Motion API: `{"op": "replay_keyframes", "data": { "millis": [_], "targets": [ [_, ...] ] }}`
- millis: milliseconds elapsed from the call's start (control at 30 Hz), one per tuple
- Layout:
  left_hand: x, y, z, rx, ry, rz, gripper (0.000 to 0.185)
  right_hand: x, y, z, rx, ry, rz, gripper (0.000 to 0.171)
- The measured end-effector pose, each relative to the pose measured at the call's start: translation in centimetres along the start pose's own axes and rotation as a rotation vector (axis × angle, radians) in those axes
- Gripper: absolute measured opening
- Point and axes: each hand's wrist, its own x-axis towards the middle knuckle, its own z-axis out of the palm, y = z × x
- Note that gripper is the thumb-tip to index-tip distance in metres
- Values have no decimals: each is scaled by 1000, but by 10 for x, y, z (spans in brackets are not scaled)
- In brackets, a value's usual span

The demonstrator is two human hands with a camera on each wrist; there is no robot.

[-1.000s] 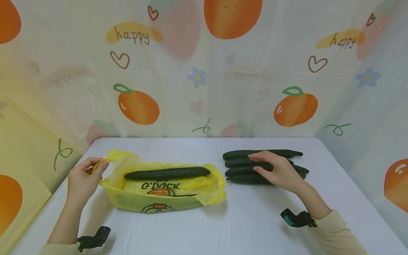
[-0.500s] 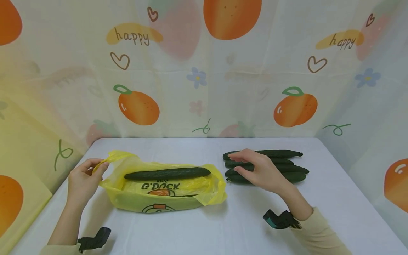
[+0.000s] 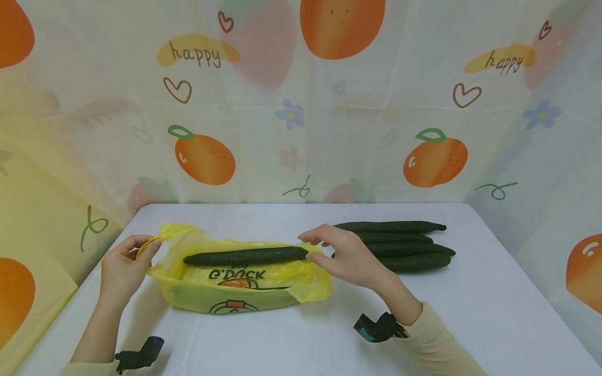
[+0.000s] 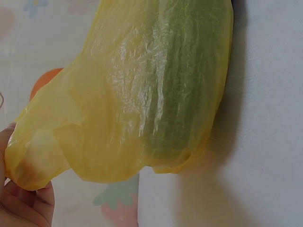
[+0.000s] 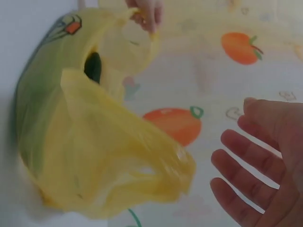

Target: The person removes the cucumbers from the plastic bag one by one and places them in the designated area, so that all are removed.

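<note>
Pinching the bag handle with left hand [image 3: 123, 263]; right hand [image 3: 343, 256] open, holding nothing.
Left fingers pinch the yellow plastic bag [image 3: 244, 284] handle near the desk's [image 3: 301, 334] left edge. Right hand hovers, fingers relaxed, over the bag's right end. One cucumber [image 3: 246, 255] lies across the bag's mouth; four cucumbers [image 3: 404, 245] sit stacked toward the right edge.

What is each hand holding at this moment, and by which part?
The left hand pinches the yellow plastic bag by its handle loop. The right hand holds nothing, fingers relaxed beside the bag.
</note>
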Motion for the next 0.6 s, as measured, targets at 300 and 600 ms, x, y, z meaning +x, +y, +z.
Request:
{"op": "replay_keyframes", "data": {
  "millis": [300, 600],
  "targets": [
    [-2, 2, 0, -19, 10, 22, 5, 18, -17, 28, 30, -118, 75, 32],
    [17, -47, 8, 20, 42, 53, 17, 34, -20, 50, 25, -224, 117, 31]
  ]
}}
